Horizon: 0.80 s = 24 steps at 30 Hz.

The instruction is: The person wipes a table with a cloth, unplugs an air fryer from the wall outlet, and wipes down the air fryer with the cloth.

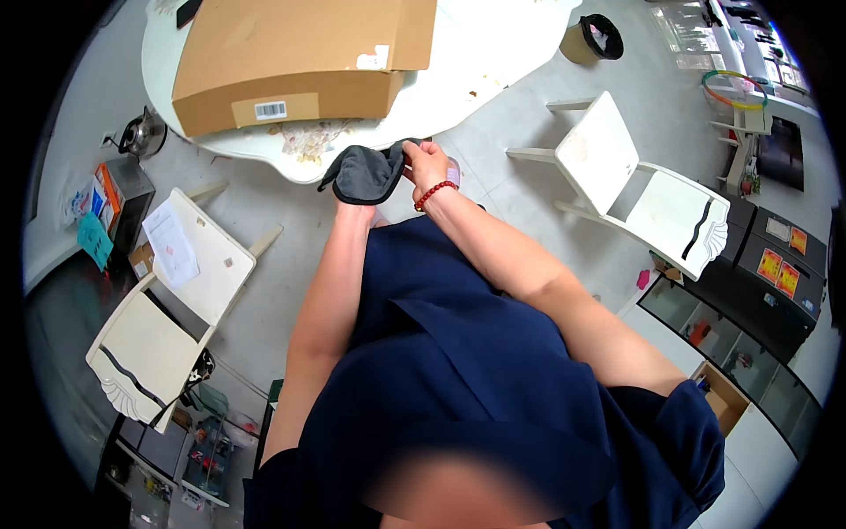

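A dark grey cloth [362, 173] with a black edge, perhaps a mitt, covers my left hand past the wrist. The fingers of that hand are hidden, so I cannot tell how they are bent. My right hand [426, 162], with a red bead bracelet [435, 193] at its wrist, pinches the cloth's right edge between thumb and fingers. Both hands are just in front of the near edge of a white table [458, 97]. On the table lies a large cardboard box [304, 44] with a barcode label [270, 109].
White chairs stand at the left [189, 256] and at the right [597, 157]; papers [171, 242] lie on the left one. A waste bin [582, 42] is beyond the table's right end. A metal kettle [144, 135] sits at the left, and dark cabinets [731, 326] line the right side.
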Available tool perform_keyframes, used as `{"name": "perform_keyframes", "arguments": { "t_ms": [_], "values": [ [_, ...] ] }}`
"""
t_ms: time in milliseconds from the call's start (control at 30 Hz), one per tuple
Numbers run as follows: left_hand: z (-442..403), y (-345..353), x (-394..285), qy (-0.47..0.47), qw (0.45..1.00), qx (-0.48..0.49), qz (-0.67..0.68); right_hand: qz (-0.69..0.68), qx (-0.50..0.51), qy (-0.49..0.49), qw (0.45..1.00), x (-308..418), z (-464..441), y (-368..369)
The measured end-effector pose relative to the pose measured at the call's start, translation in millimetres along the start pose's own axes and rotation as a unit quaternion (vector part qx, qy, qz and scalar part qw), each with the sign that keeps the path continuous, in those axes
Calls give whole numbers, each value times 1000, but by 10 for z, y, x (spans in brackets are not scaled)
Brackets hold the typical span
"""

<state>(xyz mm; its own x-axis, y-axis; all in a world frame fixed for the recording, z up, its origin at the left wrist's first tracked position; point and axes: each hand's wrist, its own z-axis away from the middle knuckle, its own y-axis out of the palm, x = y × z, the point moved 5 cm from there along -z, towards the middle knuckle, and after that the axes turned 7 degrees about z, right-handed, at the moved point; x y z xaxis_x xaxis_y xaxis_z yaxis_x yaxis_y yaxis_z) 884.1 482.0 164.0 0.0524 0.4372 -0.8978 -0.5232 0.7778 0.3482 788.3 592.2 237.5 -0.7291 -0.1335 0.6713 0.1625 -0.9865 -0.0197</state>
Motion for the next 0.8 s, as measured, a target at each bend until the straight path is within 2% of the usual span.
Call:
{"name": "perform_keyframes", "arguments": {
  "t_ms": [33, 67, 100, 133, 167, 200, 233, 300, 333, 400, 433, 667, 800],
  "values": [
    [-49, 95, 15, -1, 985, 24, -169, 6, 4, -2, 1000, 41, -43, -63],
    [-98, 193, 24, 8, 933, 47, -356, 10, 8, -3, 1000, 71, -78, -131],
    [-148, 279, 58, 23, 859, 68, -506, 13, 12, -4, 1000, 128, -89, -194],
    [-122, 257, 119, 33, 960, 29, -276, 17, 7, -11, 1000, 220, -76, -258],
    [-154, 279, 247, -2, 992, 31, -122, 22, 9, -19, 1000, 243, -146, -326],
    [-179, 336, 307, -38, 997, 22, 56, 27, 11, -27, 999, 242, -253, -403],
    [-197, 453, 251, -68, 975, 4, 211, 31, 14, -36, 999, 263, -344, -475],
    [-150, 771, -37, -77, 916, -31, 392, 24, 10, -49, 998, 340, -547, -624],
    [-130, 914, -180, -115, 906, -129, 387, 13, -7, -57, 998, 401, -679, -704],
    [-163, 1149, -321, -159, 888, -226, 369, -26, -16, -77, 997, 499, -1206, -875],
    [-198, 1224, -314, -179, 875, -274, 357, -60, -6, -52, 997, 777, -1226, -958],
    [-570, 1775, -265, -196, 862, -270, 381, -116, 47, -10, 992, 1383, -1612, -1327],
    [-960, 2241, -353, -208, 830, -285, 433, -99, 36, -41, 994, 1978, -1558, -1564]
  ]
}}
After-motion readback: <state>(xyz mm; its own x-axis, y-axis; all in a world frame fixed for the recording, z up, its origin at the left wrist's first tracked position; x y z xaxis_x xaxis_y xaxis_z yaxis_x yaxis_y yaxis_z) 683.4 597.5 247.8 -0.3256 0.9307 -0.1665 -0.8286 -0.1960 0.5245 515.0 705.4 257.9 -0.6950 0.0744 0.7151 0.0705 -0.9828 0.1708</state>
